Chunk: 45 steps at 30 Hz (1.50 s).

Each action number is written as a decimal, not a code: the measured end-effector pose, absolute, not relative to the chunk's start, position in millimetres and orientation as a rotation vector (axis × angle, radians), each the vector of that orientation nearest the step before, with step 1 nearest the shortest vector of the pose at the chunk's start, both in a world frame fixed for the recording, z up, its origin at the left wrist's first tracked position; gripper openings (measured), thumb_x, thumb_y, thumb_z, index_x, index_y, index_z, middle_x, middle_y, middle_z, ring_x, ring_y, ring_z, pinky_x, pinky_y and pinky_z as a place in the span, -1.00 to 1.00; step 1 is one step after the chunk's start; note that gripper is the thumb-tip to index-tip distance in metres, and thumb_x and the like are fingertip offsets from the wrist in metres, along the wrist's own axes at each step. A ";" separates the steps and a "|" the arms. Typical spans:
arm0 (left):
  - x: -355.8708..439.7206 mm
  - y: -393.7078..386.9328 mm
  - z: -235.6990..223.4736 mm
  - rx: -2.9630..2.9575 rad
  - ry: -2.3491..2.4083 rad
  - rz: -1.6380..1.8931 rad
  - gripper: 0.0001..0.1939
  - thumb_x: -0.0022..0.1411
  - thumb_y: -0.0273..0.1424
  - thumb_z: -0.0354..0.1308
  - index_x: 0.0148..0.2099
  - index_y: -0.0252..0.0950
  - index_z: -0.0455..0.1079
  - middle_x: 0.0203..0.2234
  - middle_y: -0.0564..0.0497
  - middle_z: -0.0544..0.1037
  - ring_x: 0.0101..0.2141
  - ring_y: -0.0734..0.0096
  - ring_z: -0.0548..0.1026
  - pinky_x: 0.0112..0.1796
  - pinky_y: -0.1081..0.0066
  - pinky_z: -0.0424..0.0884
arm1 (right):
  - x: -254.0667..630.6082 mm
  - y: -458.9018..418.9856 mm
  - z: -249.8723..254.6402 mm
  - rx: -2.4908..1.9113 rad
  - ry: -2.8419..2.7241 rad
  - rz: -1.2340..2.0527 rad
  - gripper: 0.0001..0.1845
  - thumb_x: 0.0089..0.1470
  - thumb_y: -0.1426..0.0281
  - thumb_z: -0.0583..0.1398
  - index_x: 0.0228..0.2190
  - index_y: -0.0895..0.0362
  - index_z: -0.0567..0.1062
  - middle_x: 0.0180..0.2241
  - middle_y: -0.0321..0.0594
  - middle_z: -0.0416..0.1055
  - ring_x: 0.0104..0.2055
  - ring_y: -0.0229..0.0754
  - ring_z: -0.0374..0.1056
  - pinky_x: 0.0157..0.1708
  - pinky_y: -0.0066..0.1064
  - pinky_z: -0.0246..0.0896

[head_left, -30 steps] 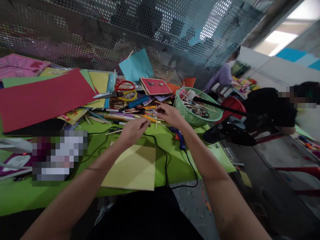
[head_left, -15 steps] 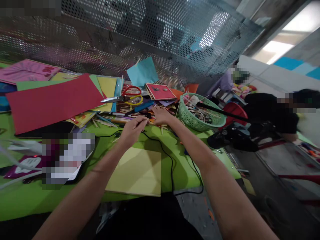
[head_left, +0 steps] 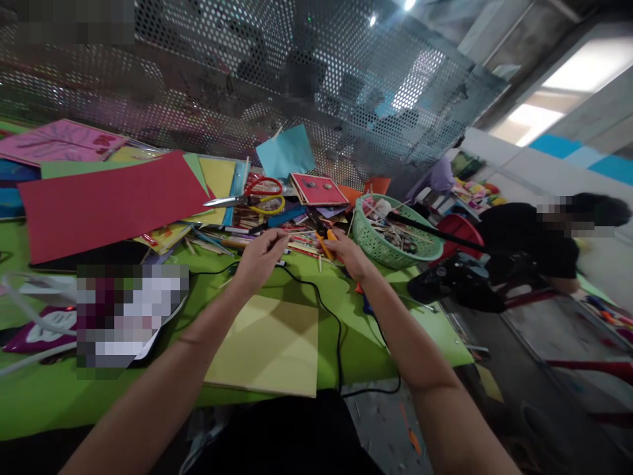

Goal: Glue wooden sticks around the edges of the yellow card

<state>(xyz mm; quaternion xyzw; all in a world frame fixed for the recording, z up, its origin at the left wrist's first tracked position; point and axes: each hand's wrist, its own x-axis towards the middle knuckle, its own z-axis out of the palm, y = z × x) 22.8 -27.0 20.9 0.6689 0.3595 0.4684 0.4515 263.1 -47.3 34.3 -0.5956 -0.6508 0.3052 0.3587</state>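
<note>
Your right hand [head_left: 350,254] has now gripped the orange-handled, dark-headed pliers [head_left: 325,245] at twelve o'clock, bringing a tool beside the thin, pale wooden stick [head_left: 303,232] (blurred against clutter) that your left hand [head_left: 260,258] seemingly pinches

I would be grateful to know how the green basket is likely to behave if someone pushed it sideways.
The green basket looks like perforated plastic, so it would probably feel light for its size. Its wide, shallow shape suggests sliding rather than tipping. Thin sticks lie loosely among its contents, so a sharp push might make them shift.
</note>
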 end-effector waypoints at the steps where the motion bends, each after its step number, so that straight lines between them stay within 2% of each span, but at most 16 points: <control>1: 23.4 -27.1 20.5 1.647 0.893 1.160 -0.73 0.34 -0.13 0.06 -0.24 -0.22 0.38 -0.57 0.15 0.29 -0.52 0.44 0.25 -0.46 0.41 0.18 | 257.3 -57.1 33.6 -1.516 -1.671 0.838 -0.58 0.16 0.12 0.12 -0.07 0.11 0.48 -0.16 -0.07 0.57 -0.10 0.02 0.50 -0.01 -0.09 0.42; 5: 25.6 -27.4 19.1 1.649 0.916 1.158 -0.79 0.33 -0.19 0.08 -0.28 -0.21 0.31 -0.56 0.14 0.36 -0.50 0.43 0.31 -0.42 0.41 0.23 | 229.6 -86.5 29.6 -1.372 -1.540 1.063 -0.50 0.10 0.09 0.26 0.02 0.04 0.50 -0.05 -0.12 0.54 0.01 0.02 0.45 0.09 -0.08 0.35; 9: 27.0 -28.7 18.5 1.669 0.917 1.130 -0.83 0.33 -0.23 0.07 -0.27 -0.20 0.31 -0.54 0.12 0.43 -0.49 0.41 0.35 -0.38 0.39 0.27 | 216.7 -95.3 24.5 -1.350 -1.588 1.036 -0.41 0.12 0.10 0.28 0.15 0.01 0.47 0.11 -0.11 0.48 0.19 0.08 0.34 0.21 -0.05 0.24; 12: 27.1 -30.0 18.7 1.683 0.905 1.118 -0.82 0.34 -0.23 0.07 -0.28 -0.20 0.30 -0.53 0.11 0.45 -0.48 0.40 0.36 -0.37 0.38 0.28 | 218.1 -94.7 21.7 -1.334 -1.613 1.033 -0.40 0.13 0.09 0.28 0.15 0.05 0.46 0.16 -0.07 0.45 0.24 0.11 0.30 0.21 -0.06 0.23; 24: 28.0 -26.6 9.4 1.714 0.894 1.079 -0.84 0.34 -0.23 0.07 -0.23 -0.20 0.32 -0.51 0.11 0.49 -0.44 0.35 0.46 -0.32 0.35 0.33 | 219.9 -92.4 20.7 -1.367 -1.671 0.989 -0.48 0.15 0.08 0.25 0.06 0.08 0.46 0.06 -0.08 0.49 0.19 0.11 0.33 0.12 -0.09 0.27; 30: 28.4 -28.1 9.4 1.719 0.936 1.064 -0.87 0.34 -0.26 0.07 -0.24 -0.19 0.33 -0.52 0.10 0.51 -0.45 0.34 0.47 -0.32 0.34 0.34 | 222.9 -91.1 18.1 -1.378 -1.691 0.989 -0.40 0.15 0.05 0.26 0.13 0.09 0.44 0.09 -0.06 0.48 0.19 0.11 0.34 0.15 -0.07 0.26; 35: 29.3 -28.6 7.4 1.726 0.951 1.055 -0.85 0.35 -0.25 0.07 -0.25 -0.19 0.33 -0.51 0.09 0.52 -0.44 0.32 0.49 -0.31 0.34 0.35 | 224.5 -89.2 13.9 -1.379 -1.682 1.016 -0.41 0.16 0.04 0.24 0.14 0.04 0.45 0.03 -0.11 0.50 0.10 0.08 0.37 0.07 -0.13 0.29; 45: 31.4 -29.9 6.4 1.744 0.958 1.032 -0.86 0.36 -0.27 0.04 -0.25 -0.18 0.31 -0.51 0.08 0.51 -0.45 0.30 0.49 -0.33 0.32 0.32 | 219.5 -90.2 20.5 -1.372 -1.694 0.998 -0.52 0.13 0.07 0.25 -0.01 0.09 0.47 -0.09 -0.14 0.48 -0.05 0.02 0.36 0.02 -0.12 0.30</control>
